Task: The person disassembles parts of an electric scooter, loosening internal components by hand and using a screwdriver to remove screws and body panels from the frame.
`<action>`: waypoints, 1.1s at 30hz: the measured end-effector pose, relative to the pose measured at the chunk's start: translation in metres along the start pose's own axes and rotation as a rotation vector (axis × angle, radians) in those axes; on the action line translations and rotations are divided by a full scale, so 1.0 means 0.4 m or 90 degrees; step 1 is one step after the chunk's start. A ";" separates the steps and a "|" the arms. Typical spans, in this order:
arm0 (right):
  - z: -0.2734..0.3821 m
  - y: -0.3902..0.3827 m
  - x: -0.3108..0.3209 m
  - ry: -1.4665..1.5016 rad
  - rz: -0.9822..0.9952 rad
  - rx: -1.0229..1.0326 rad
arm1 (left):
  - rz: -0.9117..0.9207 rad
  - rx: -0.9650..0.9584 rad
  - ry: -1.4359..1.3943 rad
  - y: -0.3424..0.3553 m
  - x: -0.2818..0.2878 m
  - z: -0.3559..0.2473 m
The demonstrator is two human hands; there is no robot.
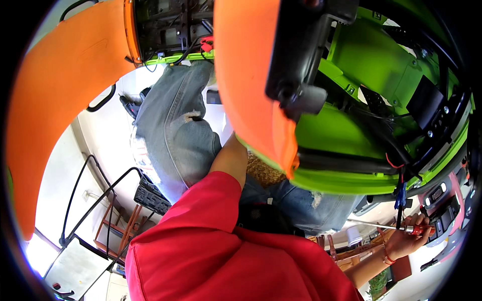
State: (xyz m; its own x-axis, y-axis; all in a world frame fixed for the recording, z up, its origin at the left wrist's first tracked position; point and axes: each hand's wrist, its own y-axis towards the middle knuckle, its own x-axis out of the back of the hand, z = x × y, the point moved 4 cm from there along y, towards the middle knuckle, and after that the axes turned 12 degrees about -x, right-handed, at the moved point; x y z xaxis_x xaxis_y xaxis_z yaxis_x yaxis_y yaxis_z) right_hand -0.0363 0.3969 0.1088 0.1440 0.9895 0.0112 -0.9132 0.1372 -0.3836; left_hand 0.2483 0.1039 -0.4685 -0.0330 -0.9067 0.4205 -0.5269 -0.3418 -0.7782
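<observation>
So the right hand [405,240] is wrapping tight around a red-handled screwdriver [386,227], with the shaft pointing off to the left, just under the green and black underside of the scooter body [371,115]. Holding it low there is probably keeping the tool handy to the dangling wires with the blue connector [400,196]. The left arm in the red sleeve [201,215] is reaching up behind the orange panel [251,75], likely steadying it, but the left hand is hidden, so I can't tell its grip.
</observation>
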 end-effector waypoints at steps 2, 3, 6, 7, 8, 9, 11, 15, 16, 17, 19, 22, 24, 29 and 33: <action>0.014 -0.016 -0.002 0.021 0.070 -0.005 | -0.011 -0.017 -0.009 -0.002 0.019 0.001; 0.017 -0.023 0.005 0.023 0.077 0.001 | -0.013 -0.028 -0.006 -0.012 0.031 0.003; 0.004 -0.054 0.031 0.094 0.116 0.006 | -0.013 -0.082 0.033 -0.042 0.073 -0.017; 0.001 -0.069 0.046 0.127 0.138 0.007 | -0.004 -0.107 0.063 -0.053 0.083 -0.034; -0.012 -0.082 0.056 0.150 0.114 -0.003 | 0.008 -0.127 0.117 -0.059 0.109 -0.050; -0.025 -0.089 0.088 0.168 0.093 -0.022 | -0.007 -0.138 0.126 -0.077 0.146 -0.056; -0.039 -0.134 0.092 0.244 -0.124 0.029 | 0.078 -0.210 0.130 -0.124 0.163 -0.175; -0.054 -0.170 0.126 0.288 -0.020 -0.024 | 0.046 -0.467 -0.120 -0.361 0.246 -0.438; -0.050 -0.174 0.121 0.191 0.036 -0.038 | 0.079 -0.505 -0.211 -0.451 0.282 -0.493; -0.051 -0.174 0.105 0.093 0.097 -0.059 | 0.108 -0.533 -0.301 -0.541 0.328 -0.529; -0.048 -0.170 0.038 0.037 0.101 -0.075 | 0.110 -0.515 -0.379 -0.666 0.406 -0.559; 0.000 -0.113 -0.052 -0.204 0.147 0.066 | -0.039 -0.541 -0.344 -0.805 0.522 -0.593; 0.038 -0.040 -0.112 -0.357 0.105 0.214 | -0.134 -0.561 -0.341 -0.849 0.571 -0.611; 0.145 0.142 -0.247 -0.679 -0.059 0.458 | -0.228 -0.614 -0.357 -0.891 0.629 -0.650; 0.165 0.165 -0.355 -0.912 -0.027 0.263 | -0.256 -0.574 -0.401 -0.914 0.620 -0.633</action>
State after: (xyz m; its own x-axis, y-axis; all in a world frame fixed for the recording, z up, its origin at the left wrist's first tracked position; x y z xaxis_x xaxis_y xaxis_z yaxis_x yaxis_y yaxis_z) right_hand -0.1422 0.2684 0.1430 -0.0910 0.1536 0.9839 -0.9941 -0.0730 -0.0806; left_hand 0.2176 0.0666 0.0383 0.5661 -0.8222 0.0591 -0.8238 -0.5616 0.0771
